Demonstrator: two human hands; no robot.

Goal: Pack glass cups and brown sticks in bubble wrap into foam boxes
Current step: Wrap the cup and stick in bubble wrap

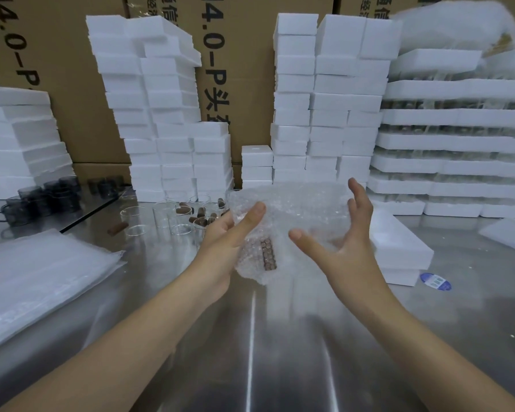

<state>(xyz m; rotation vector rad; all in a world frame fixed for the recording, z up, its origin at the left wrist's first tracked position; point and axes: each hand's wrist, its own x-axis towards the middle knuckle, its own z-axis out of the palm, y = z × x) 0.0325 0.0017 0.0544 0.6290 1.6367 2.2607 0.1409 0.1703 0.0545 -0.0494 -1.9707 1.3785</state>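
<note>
Bubble wrap [292, 209] — brown stick [268, 254] inside — held by left hand [220, 242].

The bubble wrap [292, 209] sits between my left hand [220, 242] and right hand [348, 233], with a brown stick [268, 254] inside it. Glass cups [161, 215] stand at eleven o'clock, a foam box [399, 245] at two.

The counter [280, 352] is bare metal, brushed and glossy, streaked with reflections. The bubble wrap [295, 209] is clear, pimpled plastic. The brown stick [268, 254] seen through it looks matt. The foam boxes [399, 245] from 11 to 3 o'clock are white, matt and faintly grainy. The glass cups [164, 215] at 10 o'clock are clear and smooth; the cardboard cartons [72, 84] at 12 o'clock are dull brown.
</note>
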